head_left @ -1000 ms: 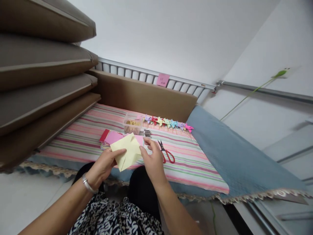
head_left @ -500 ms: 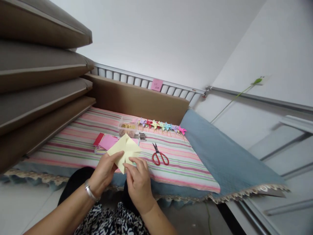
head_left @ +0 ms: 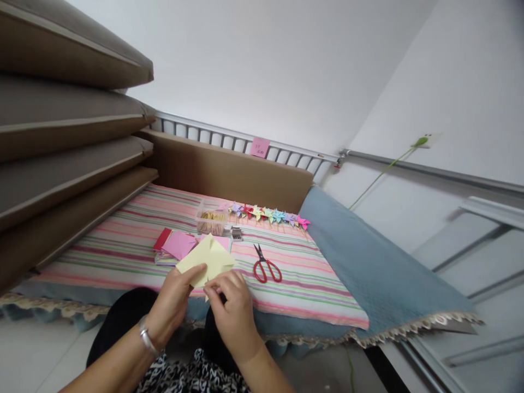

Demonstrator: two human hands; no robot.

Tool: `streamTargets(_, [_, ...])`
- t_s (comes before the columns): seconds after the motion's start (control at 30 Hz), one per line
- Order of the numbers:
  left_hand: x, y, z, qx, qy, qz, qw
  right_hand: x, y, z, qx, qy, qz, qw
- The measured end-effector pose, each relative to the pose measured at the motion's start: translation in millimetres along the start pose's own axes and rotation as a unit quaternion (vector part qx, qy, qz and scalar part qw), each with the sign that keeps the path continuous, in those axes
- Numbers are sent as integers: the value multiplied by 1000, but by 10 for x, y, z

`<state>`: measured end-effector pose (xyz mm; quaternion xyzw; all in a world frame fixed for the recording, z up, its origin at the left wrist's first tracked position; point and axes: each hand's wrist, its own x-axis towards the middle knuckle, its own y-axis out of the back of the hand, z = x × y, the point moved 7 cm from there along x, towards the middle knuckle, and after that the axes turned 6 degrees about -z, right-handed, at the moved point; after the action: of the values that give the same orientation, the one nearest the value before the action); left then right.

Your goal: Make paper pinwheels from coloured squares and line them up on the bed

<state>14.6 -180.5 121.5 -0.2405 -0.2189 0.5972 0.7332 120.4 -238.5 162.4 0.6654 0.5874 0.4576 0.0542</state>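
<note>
A square of pale yellow paper [head_left: 208,254], cut in from its corners, is held up in front of me near the cloth's front edge. My left hand [head_left: 174,297] pinches it from the left, thumb lying on top. At its lower right, my right hand [head_left: 231,300] grips a corner of the same paper between thumb and fingers. Red-handled scissors [head_left: 267,267] lie on the cloth to the right of my hands. Behind the paper are a stack of coloured paper [head_left: 174,244] and a clear box of thin sticks [head_left: 212,221].
Several small paper pinwheels [head_left: 268,214] lie in a row at the back. A small metal-coloured item [head_left: 236,233] sits beside the box. Striped cloth [head_left: 298,278] covers the surface. Brown cushions [head_left: 73,125] are piled at left; a pink note [head_left: 260,147] hangs on the rail.
The view has shifted slightly, so the bed things sit a little lower. My right hand has brought the paper's lower corner in closer; my left hand keeps its hold.
</note>
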Motion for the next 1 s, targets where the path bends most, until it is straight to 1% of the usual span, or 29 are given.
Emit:
streamTargets(0.13, [-19,11,2,5,4,9,1000,125,30,75,44,-73,-20,996])
streamTargets(0.27, [-13,0,8,17,-6,-4,1000,204,17,133,59,-110,-30,992])
streamTargets(0.37, [-8,-3,11,19,-14,-10,1000,217,0,161,57,-119,-29,991])
streamTargets(0.7, [-25,28,-7,21,-3,13,1000,215,-75,304,79,-162,-29,983])
streamTargets(0.87, [-46,1,11,32,-1,-7,999,214,-73,341,72,-164,-23,984])
streamTargets(1.0, [-59,-2,32,72,-6,-7,997,215,-101,372,81,-172,-19,982])
